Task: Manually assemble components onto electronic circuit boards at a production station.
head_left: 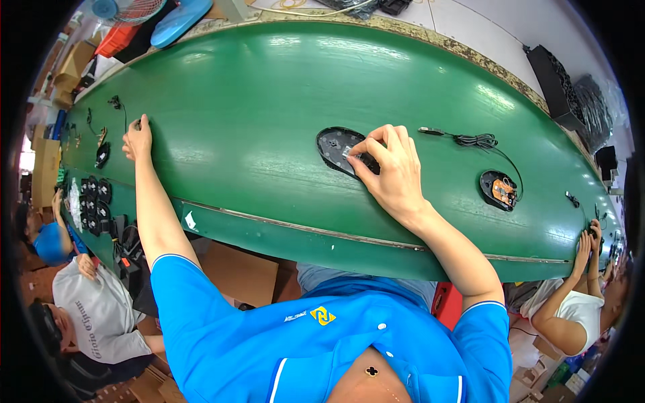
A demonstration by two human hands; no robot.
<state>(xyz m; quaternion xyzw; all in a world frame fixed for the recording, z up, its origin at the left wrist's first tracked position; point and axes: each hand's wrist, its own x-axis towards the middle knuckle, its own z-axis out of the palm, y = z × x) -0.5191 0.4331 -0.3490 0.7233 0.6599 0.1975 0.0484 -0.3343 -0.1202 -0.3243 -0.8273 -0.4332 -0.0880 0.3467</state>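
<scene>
On the green work surface lies a black oval mouse shell (pixel 332 144), its inner side facing up. My right hand (pixel 395 171) is over the shell's right part, thumb and fingertips pinched on a small clear piece (pixel 347 152) just above or against the shell. What exactly the piece is, I cannot make out. Far to the left, my left hand (pixel 138 140) reaches out with its fingers loosely bent and apart, nothing visible in it. Nearest to that hand is a thin black cable (pixel 125 115). To the right sits an opened mouse (pixel 498 190) with an orange-brown circuit board and a coiled black cable (pixel 477 140).
The long green belt-like surface (pixel 255 87) has a metal strip (pixel 302 230) along its near side. Black mouse parts (pixel 94 201) stand grouped at the left. Co-workers sit at both ends, one with hands (pixel 590 242) on the surface at the right. A fan (pixel 134 9) stands far left.
</scene>
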